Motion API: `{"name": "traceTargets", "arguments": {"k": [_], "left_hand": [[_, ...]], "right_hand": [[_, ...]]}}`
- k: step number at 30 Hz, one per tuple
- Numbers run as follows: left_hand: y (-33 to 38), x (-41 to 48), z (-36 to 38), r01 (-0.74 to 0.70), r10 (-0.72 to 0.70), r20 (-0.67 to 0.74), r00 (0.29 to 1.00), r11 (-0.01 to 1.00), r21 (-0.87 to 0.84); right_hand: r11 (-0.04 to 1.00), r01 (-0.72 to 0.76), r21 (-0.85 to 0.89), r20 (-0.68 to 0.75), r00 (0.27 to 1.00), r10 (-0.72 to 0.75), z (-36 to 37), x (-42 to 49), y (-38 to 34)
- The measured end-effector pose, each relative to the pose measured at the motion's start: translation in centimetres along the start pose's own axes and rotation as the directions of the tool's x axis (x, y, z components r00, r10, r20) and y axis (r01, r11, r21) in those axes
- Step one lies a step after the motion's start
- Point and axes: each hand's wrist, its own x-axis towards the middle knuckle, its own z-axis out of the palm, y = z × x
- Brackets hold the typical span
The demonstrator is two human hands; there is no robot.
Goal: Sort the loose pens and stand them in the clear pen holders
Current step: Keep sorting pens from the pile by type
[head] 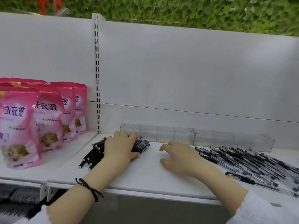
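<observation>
A bundle of black pens lies on the white shelf, and my left hand is curled over its middle, gripping it. To the right, several clear-barrelled pens with black caps are spread loose on the shelf. My right hand hovers just left of them, fingers loosely bent and holding nothing. Behind both hands, a row of clear pen holders stands against the back panel; I see no pens in it.
Several pink detergent pouches stand on the left shelf section. A slotted upright divides the two sections. The white back panel closes the rear, with green foliage above it. The shelf's front edge runs under my forearms.
</observation>
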Motion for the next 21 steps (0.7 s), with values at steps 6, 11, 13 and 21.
{"name": "traceTargets", "arguments": {"k": [6, 11, 13, 21], "left_hand": [[0.6, -0.5, 1.3, -0.087, 0.088, -0.034, 0.996, 0.996, 0.025], [0.7, -1.1, 0.3, -0.114, 0.112, -0.079, 0.991, 0.993, -0.017], [0.7, -1.0, 0.2, -0.243, 0.228, -0.202, 0.952, 0.969, -0.051], [4.2, -1.4, -1.0, -0.536, 0.496, -0.415, 0.763, 0.844, 0.025]], "right_hand": [[1.0, -0.009, 0.016, 0.0, 1.0, 0.009, 0.4, -0.4, 0.2], [1.0, 0.008, 0.004, -0.01, 1.0, -0.008, 0.2, -0.8, 0.5], [1.0, 0.014, 0.0, -0.048, 0.999, -0.014, -0.1, -1.1, 0.7], [0.994, 0.019, -0.107, -0.223, 0.974, -0.043, -1.7, -4.7, 4.7]]}}
